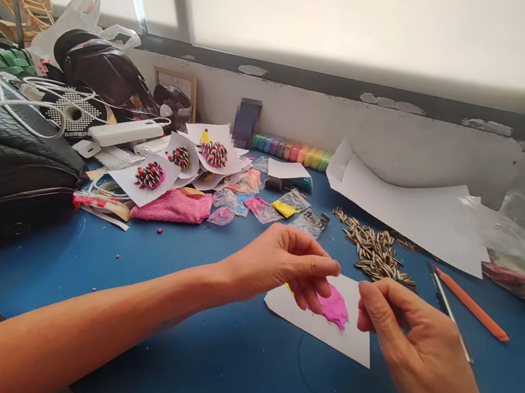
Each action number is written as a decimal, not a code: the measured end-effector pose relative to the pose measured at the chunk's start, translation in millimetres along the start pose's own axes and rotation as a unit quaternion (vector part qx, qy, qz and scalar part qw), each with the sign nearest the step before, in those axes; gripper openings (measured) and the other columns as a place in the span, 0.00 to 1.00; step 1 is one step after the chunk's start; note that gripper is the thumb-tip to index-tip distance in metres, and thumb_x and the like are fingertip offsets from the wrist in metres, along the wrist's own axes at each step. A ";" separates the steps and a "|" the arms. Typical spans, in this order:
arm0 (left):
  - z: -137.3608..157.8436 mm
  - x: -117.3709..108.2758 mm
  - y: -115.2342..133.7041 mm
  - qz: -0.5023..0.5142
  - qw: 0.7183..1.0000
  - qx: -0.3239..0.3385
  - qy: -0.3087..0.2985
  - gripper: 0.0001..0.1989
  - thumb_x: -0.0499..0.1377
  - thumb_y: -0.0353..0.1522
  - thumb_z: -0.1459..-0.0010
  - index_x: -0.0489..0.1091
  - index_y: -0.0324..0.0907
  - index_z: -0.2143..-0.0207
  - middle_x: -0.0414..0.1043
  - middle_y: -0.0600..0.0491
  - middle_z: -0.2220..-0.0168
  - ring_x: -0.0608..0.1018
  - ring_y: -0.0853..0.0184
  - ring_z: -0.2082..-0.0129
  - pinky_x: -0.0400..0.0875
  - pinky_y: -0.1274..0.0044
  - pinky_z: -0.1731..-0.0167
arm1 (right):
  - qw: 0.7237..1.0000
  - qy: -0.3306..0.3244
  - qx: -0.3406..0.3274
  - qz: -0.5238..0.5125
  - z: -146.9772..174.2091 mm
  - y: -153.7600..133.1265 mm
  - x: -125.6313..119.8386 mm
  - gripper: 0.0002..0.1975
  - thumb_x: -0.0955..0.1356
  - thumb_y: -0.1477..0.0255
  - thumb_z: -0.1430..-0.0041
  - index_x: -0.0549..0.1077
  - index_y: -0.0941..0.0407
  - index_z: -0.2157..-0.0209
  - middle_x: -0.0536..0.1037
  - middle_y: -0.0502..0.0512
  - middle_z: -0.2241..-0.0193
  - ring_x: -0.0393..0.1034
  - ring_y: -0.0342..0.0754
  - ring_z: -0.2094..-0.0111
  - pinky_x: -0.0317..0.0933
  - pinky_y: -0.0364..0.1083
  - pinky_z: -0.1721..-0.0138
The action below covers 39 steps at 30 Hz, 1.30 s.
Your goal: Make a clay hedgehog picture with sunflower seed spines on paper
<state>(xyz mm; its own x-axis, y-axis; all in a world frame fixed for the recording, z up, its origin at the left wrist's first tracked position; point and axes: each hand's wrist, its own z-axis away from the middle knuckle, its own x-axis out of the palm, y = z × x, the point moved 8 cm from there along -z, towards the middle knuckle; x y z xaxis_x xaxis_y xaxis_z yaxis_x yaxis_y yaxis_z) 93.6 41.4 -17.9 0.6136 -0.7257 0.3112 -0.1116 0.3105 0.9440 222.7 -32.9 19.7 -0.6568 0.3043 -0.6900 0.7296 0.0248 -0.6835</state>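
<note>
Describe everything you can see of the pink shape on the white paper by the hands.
The pink shape is a bright magenta-pink patch that looks like soft modelling clay, thin, with an uneven outline and small points at its lower right end. It lies flat on the white paper. The left hand hides its left part, so its full outline does not show; whether those fingers touch it cannot be told. The right hand is to its right, apart from it.

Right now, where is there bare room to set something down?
The blue table is bare in front of the white card, between left forearm and right hand; also, bar specks, between black bag, pink cloth and that forearm. Crowded: beyond the card, packets and striped seeds.
</note>
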 end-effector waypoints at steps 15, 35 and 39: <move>-6.3 12.0 -15.1 -0.053 0.998 -0.013 -0.034 0.11 0.67 0.35 0.45 0.75 0.34 0.65 0.77 0.50 0.72 0.78 0.70 0.75 0.71 0.80 0.74 | 0.997 -0.051 -0.024 -0.058 0.6 -1.9 12.1 0.19 0.69 0.53 0.41 0.75 0.52 0.75 0.74 0.47 0.81 0.66 0.43 0.79 0.61 0.42 0.76; 11.2 7.6 18.6 -0.407 0.903 0.126 0.052 0.04 0.56 0.28 0.34 0.69 0.40 0.64 0.74 0.55 0.73 0.75 0.70 0.74 0.65 0.79 0.73 | 0.999 0.020 -0.042 0.003 -1.3 1.7 -1.4 0.14 0.69 0.56 0.42 0.76 0.51 0.70 0.79 0.48 0.75 0.72 0.45 0.77 0.64 0.43 0.76; 18.3 35.2 6.2 -0.630 0.745 0.213 -0.049 0.09 0.53 0.26 0.33 0.71 0.40 0.65 0.76 0.52 0.69 0.75 0.67 0.70 0.63 0.76 0.70 | 1.000 -0.011 0.002 0.011 -5.3 17.5 1.5 0.14 0.68 0.56 0.43 0.77 0.52 0.70 0.79 0.50 0.75 0.73 0.46 0.76 0.64 0.44 0.77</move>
<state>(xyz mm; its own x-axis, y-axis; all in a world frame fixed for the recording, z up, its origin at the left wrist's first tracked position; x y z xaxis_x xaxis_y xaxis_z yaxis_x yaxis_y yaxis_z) 100.2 6.6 0.9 0.3828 -0.3243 -0.8651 0.2534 -0.8636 0.4358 235.5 -27.0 8.0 -0.6439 0.2845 -0.7102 0.7437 0.0146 -0.6684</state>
